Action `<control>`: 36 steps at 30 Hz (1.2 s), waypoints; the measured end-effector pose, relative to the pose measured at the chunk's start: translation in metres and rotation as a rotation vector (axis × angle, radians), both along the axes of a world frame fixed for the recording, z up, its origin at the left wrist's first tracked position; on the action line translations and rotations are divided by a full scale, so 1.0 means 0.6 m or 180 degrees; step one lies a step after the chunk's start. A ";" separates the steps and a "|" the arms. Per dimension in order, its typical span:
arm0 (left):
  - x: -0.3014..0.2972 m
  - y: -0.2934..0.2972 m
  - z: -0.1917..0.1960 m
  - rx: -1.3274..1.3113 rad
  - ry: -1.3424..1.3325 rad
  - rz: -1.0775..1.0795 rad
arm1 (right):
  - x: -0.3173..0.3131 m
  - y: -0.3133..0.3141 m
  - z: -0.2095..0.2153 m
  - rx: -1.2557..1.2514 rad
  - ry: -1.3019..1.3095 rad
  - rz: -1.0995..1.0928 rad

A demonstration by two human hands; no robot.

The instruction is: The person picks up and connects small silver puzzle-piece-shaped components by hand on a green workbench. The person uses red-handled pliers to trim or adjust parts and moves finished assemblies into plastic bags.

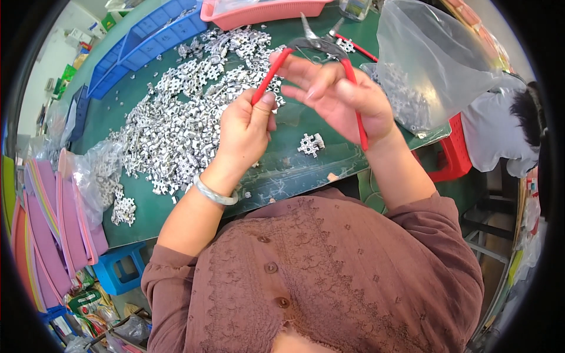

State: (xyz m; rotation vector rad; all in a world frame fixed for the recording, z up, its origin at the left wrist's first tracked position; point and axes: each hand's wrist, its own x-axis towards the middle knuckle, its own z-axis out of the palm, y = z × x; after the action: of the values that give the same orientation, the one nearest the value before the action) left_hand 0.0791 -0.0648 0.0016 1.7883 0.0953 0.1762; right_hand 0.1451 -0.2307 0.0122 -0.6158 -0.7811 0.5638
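Note:
A pair of pliers [318, 45] with dark metal jaws and long red handles is held up above the table, its handles spread wide. My left hand [246, 126] is closed around the end of one handle, thumb on top. Along the palm of my right hand [353, 100] runs the other handle, passing beneath the thumb. The right fingers are stretched out loosely and slightly blurred. Below that hand, a small silvery cross-shaped part [310, 145] lies on the green table [282, 170]. A big pile of similar silvery parts [182, 112] spreads behind and left of my left hand.
Blue bins [147, 44] and a pink basket [259, 15] line the far side. At right stands a clear plastic bag [435, 65] holding silvery parts, near a red stool [456, 150]. Another bag [103, 167] of parts lies left. A blue stool [120, 270] stands below the table edge.

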 end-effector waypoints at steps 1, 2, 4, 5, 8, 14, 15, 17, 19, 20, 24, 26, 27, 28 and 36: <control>-0.001 -0.003 -0.005 -0.0275 0.0087 -0.0044 | -0.005 0.002 -0.008 -0.0099 -0.0154 0.0004; -0.002 -0.008 -0.008 -0.0549 0.0175 -0.0088 | -0.013 -0.003 -0.007 -0.0213 -0.0171 0.0029; -0.005 -0.019 -0.008 -0.0580 0.0294 -0.0146 | -0.021 -0.006 -0.007 -0.0095 -0.0191 -0.0124; -0.006 -0.022 -0.009 -0.0629 0.0328 -0.0232 | -0.021 -0.008 -0.006 -0.0093 -0.0180 -0.0133; -0.036 -0.073 0.002 -0.0765 0.0090 -0.0822 | -0.025 -0.007 -0.011 -0.0907 -0.0487 -0.0183; -0.020 -0.040 0.011 0.0259 0.0217 -0.0976 | -0.017 -0.037 0.014 -0.0935 -0.0926 -0.0730; -0.019 -0.029 -0.004 0.0596 0.0233 -0.0999 | -0.017 -0.046 0.017 -0.1251 -0.1033 -0.0932; -0.019 -0.023 -0.026 0.1719 -0.0167 -0.1012 | -0.021 -0.066 0.018 -0.1578 -0.1138 -0.1144; -0.029 -0.029 -0.038 0.2538 -0.0572 -0.1127 | -0.026 -0.084 0.016 -0.2631 -0.1232 -0.1169; -0.030 -0.034 -0.042 0.2715 -0.0837 -0.1142 | -0.030 -0.088 0.016 -0.2641 -0.1236 -0.1165; -0.034 -0.044 -0.058 0.2596 -0.0841 -0.0926 | -0.037 -0.110 0.005 -0.3033 -0.1678 -0.1553; -0.033 -0.038 -0.063 0.2371 -0.0794 -0.0907 | -0.042 -0.113 0.008 -0.3197 -0.2030 -0.1628; -0.036 -0.036 -0.065 0.1971 -0.0529 -0.0867 | -0.044 -0.115 0.011 -0.3321 -0.2069 -0.1585; -0.038 -0.034 -0.067 0.1576 -0.0264 -0.0817 | -0.046 -0.115 0.011 -0.3315 -0.2075 -0.1579; -0.064 0.027 -0.055 -0.1615 0.0081 0.0430 | -0.066 -0.059 0.020 -0.3503 -0.3521 -0.1732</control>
State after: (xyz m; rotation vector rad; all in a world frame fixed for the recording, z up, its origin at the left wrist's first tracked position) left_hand 0.0408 -0.0487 -0.0317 1.2785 0.2564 0.2054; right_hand 0.1057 -0.2664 0.0239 -2.1928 -1.2236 0.0388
